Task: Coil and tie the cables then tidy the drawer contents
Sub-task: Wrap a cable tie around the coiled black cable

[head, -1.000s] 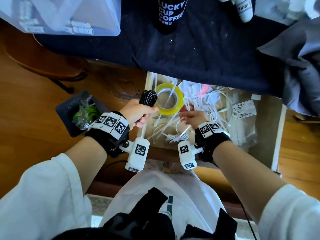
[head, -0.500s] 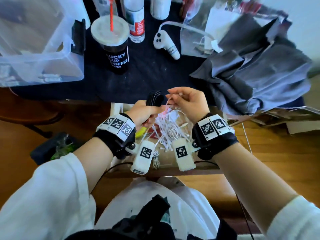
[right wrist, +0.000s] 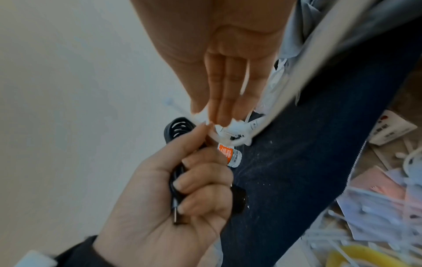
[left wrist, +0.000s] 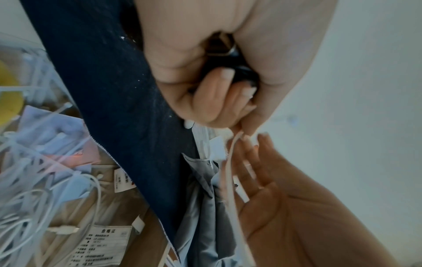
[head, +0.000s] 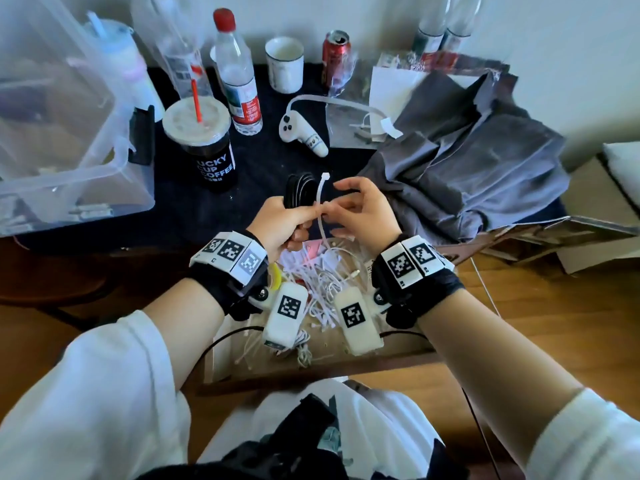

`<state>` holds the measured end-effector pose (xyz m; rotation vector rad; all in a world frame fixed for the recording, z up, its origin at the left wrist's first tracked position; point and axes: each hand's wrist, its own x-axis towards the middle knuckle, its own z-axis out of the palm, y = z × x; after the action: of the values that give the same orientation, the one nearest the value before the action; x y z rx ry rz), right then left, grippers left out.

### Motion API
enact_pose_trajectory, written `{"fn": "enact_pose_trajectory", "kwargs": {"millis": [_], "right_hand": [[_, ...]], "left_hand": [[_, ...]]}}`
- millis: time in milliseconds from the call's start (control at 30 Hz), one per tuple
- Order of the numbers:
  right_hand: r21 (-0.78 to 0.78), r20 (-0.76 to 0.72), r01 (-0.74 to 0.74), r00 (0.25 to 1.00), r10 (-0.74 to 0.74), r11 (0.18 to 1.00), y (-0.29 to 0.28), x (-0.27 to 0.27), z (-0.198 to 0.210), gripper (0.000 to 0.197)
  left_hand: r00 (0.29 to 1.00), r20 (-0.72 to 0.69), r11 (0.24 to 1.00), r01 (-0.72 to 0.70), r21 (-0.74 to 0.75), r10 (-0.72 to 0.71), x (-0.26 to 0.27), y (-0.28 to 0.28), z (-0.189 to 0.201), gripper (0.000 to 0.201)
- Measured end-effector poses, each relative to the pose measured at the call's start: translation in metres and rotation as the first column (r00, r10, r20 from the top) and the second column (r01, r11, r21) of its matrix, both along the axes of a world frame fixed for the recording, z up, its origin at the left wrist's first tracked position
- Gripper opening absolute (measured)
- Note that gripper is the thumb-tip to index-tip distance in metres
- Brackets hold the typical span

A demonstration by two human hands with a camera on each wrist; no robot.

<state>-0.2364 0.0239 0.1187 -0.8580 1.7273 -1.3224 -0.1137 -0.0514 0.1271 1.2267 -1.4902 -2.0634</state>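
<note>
Slippage looked the main risk: the left hand (head: 282, 220) clenched the coiled black cable (head: 298, 189) while also pinching a white zip tie (head: 321, 202) between thumb and forefinger, so any shift of that pinch could have let the loops spring apart. The right hand (head: 360, 213) had its thumb and fingertips at the tie near the same spot, its other fingers straight in the right wrist view; whether it truly gripped the tie could not be told. A missed threading could also have dropped the tie into the open drawer (head: 346, 358) below, among the loose white cables (head: 325, 282). Both were held above the dark-clothed counter (head: 263, 161) edge. The tie's long axis ran roughly upright, head end up, tail hanging towards the drawer; the coil stood alongside it.
</note>
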Motion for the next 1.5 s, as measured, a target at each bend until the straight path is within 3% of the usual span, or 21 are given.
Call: {"fn": "enact_pose_trajectory", "kwargs": {"millis": [100,200,300,400,500,600,800,1000,1167,1367,1433,1500], "right_hand": [[0.203,0.031,-0.169,0.986,0.166,0.965,0.004,0.005,0.0,0.017],[0.191,0.135,-0.276,0.958,0.253,0.942,0.006,0.008,0.004,0.021],[0.152,0.184,-0.245,0.959,0.216,0.958,0.005,0.007,0.004,0.022],[0.09,0.211,-0.121,0.972,0.1,0.989,0.004,0.003,0.005,0.02],[0.021,0.176,0.004,0.984,-0.007,1.0,0.002,-0.005,0.009,0.02],[0.031,0.057,0.034,0.998,-0.036,0.999,0.002,-0.013,0.011,0.021],[0.139,-0.19,-0.165,0.963,0.19,0.976,0.008,-0.018,0.019,0.019],[0.191,-0.27,-0.212,0.927,0.259,0.958,0.017,-0.027,0.026,0.009],[0.164,-0.184,-0.266,0.938,0.294,0.95,0.018,-0.029,0.032,0.005],[-0.007,0.02,-0.421,0.907,0.421,0.907,0.02,-0.027,0.051,0.024],[-0.083,0.052,-0.437,0.895,0.442,0.895,0.019,-0.025,0.054,0.025],[-0.13,0.03,-0.412,0.907,0.419,0.902,0.016,-0.021,0.054,0.029]], "left_hand": [[0.997,-0.033,0.996,-0.072,-0.052,0.071,-0.002,-0.003,0.002,0.015],[0.995,-0.057,0.992,-0.091,-0.084,0.086,-0.003,-0.004,0.004,0.018],[0.995,-0.075,0.993,-0.079,-0.091,0.073,-0.004,-0.004,0.004,0.016],[0.996,-0.089,0.996,-0.04,-0.08,0.032,-0.004,-0.004,0.005,0.009],[0.992,-0.097,0.995,0.069,-0.066,-0.076,-0.001,-0.005,0.008,0.014],[0.97,-0.113,0.974,0.205,-0.092,-0.215,-0.001,-0.003,0.012,0.017],[0.943,-0.086,0.943,0.309,-0.124,-0.32,-0.005,-0.002,0.022,0.016],[0.939,-0.1,0.944,0.325,-0.058,-0.329,-0.003,-0.006,0.021,0.024],[0.967,-0.125,0.974,0.224,-0.016,-0.224,-0.006,-0.007,0.02,0.014],[0.987,-0.142,0.996,0.077,0.036,-0.072,-0.005,-0.015,0.018,0.021],[0.985,-0.163,0.998,0.058,0.033,-0.052,-0.005,-0.015,0.019,0.019],[0.984,-0.178,0.999,0.031,0.036,-0.024,-0.006,-0.015,0.02,0.029]]}}
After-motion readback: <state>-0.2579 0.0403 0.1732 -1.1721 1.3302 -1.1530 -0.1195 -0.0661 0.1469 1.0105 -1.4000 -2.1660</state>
